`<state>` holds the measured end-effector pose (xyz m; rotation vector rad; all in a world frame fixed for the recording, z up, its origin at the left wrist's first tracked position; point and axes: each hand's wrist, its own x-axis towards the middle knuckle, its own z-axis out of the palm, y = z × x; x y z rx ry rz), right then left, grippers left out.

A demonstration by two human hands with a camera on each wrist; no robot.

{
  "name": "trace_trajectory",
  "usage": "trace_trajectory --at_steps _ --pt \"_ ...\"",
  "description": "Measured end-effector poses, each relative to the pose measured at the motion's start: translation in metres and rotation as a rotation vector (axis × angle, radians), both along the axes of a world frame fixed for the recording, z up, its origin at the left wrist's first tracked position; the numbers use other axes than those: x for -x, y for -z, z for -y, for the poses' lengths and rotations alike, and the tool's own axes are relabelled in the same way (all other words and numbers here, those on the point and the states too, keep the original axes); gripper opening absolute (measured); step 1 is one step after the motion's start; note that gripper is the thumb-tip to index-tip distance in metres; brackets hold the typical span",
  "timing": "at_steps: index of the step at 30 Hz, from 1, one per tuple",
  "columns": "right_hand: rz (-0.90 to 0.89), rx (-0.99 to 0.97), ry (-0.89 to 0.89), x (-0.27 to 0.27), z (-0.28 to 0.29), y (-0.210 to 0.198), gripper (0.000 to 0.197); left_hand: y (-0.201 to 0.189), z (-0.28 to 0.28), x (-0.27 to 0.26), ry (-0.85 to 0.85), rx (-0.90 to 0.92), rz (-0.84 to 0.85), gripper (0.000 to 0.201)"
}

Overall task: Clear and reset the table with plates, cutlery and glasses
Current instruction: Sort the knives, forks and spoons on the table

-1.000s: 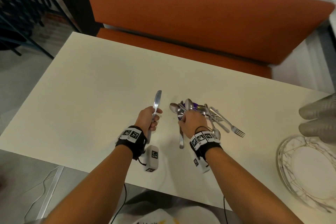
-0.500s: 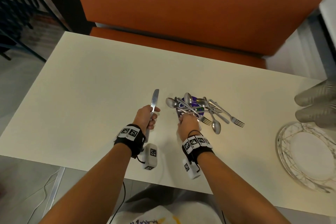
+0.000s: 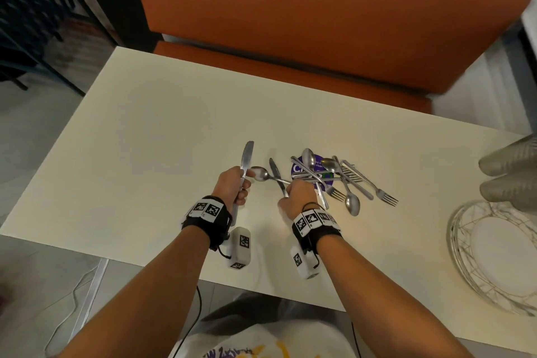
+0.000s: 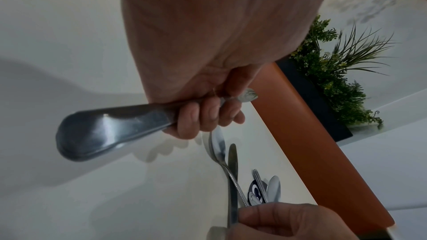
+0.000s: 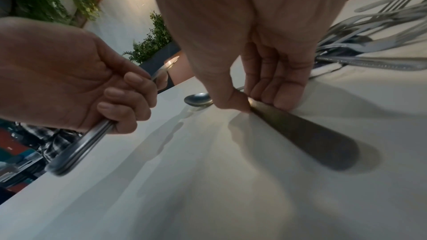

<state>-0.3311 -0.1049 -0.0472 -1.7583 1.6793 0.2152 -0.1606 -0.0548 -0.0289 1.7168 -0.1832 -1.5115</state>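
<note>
My left hand (image 3: 239, 186) grips a table knife (image 3: 247, 157) by its handle, blade pointing away from me; in the left wrist view the fingers (image 4: 208, 114) curl round that handle (image 4: 110, 129). My right hand (image 3: 290, 188) pinches the handle of a second knife (image 3: 274, 174) that lies flat on the white table (image 3: 162, 136); thumb and fingers (image 5: 265, 96) press it at mid-length. A spoon (image 3: 260, 174) lies across this knife, its handle running under my right hand. Just right of it, a heap of forks and spoons (image 3: 343, 180) covers a purple round sticker (image 3: 299, 169).
A white plate with a marbled rim (image 3: 494, 256) sits at the table's right front corner. Two grey ribbed shapes (image 3: 511, 174) stand at the right edge. An orange bench (image 3: 290, 23) runs along the far side. The table's front edge is close under my wrists.
My right hand has drawn a knife and a spoon out of the heap to the left, near my left hand. The left hand still holds its knife in much the same place.
</note>
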Motion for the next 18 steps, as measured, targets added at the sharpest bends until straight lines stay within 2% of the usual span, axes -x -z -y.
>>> trace_trajectory --at_steps 11,14,18 --pt "-0.046 -0.009 -0.009 0.027 0.025 -0.011 0.017 0.001 0.025 0.017 0.067 -0.038 0.039 0.026" --pt "-0.016 -0.01 0.044 0.043 0.03 -0.013 0.02 -0.002 0.033 0.028 0.076 -0.036 0.027 0.023" --pt "0.099 0.047 0.218 0.061 0.033 -0.019 0.022 -0.007 0.042 0.043 0.109 -0.013 -0.007 0.024"
